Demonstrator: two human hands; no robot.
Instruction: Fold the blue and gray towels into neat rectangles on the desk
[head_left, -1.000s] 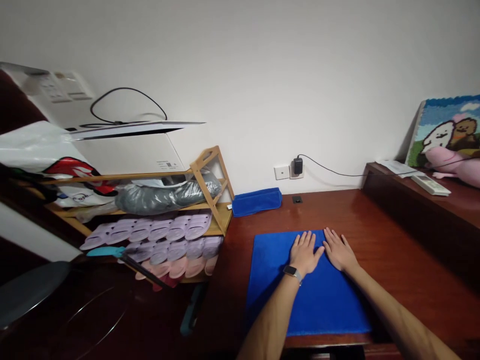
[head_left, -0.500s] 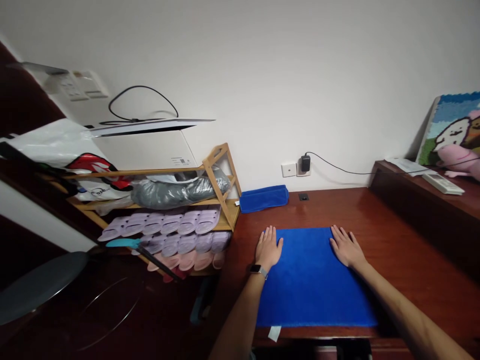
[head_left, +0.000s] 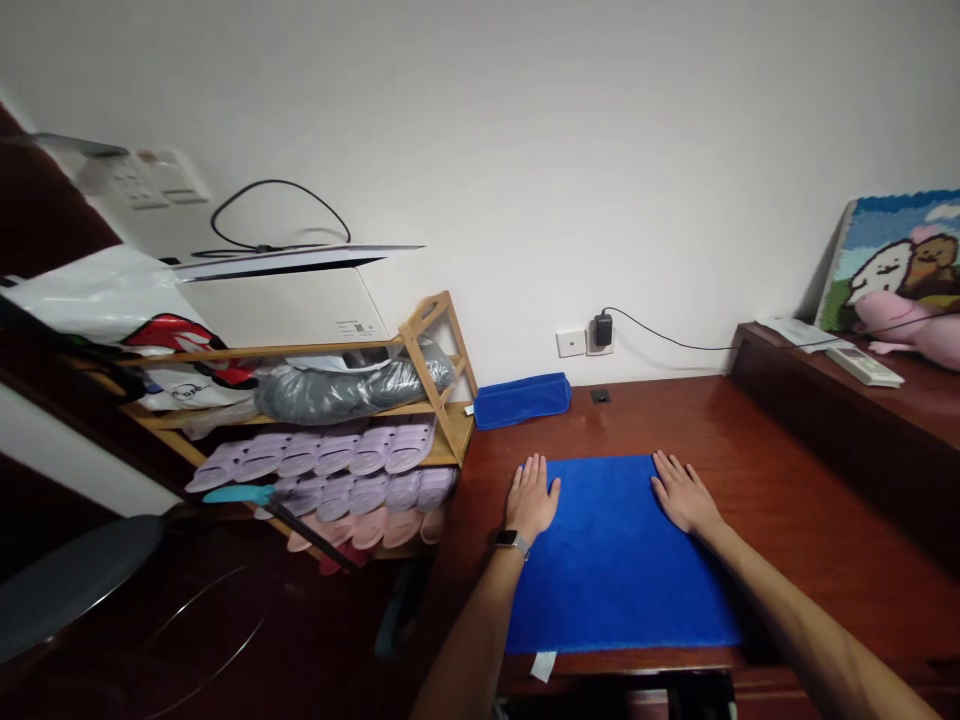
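A blue towel [head_left: 607,560] lies spread flat on the reddish-brown wooden desk [head_left: 810,520], its white label [head_left: 544,666] sticking out at the near left edge. On the towel's far left corner rests my left hand [head_left: 531,497], palm down with the fingers stretched out; a watch is on that wrist. My right hand [head_left: 684,495] lies flat at the far right corner, fingers spread. Neither hand grips the cloth. Farther back, near the wall, sits a folded blue towel [head_left: 523,400].
Left of the desk stands a wooden rack [head_left: 442,385] with several pairs of slippers [head_left: 330,455], a wrapped grey bundle [head_left: 352,385] and a white box [head_left: 289,308]. A plugged-in adapter [head_left: 603,328] trails its cord to the raised ledge at right, near a pink plush toy [head_left: 911,325].
The view has shifted slightly, so everything sits a little farther left. Both hands stay flat at the towel's far corners, and the towel itself looks the same.
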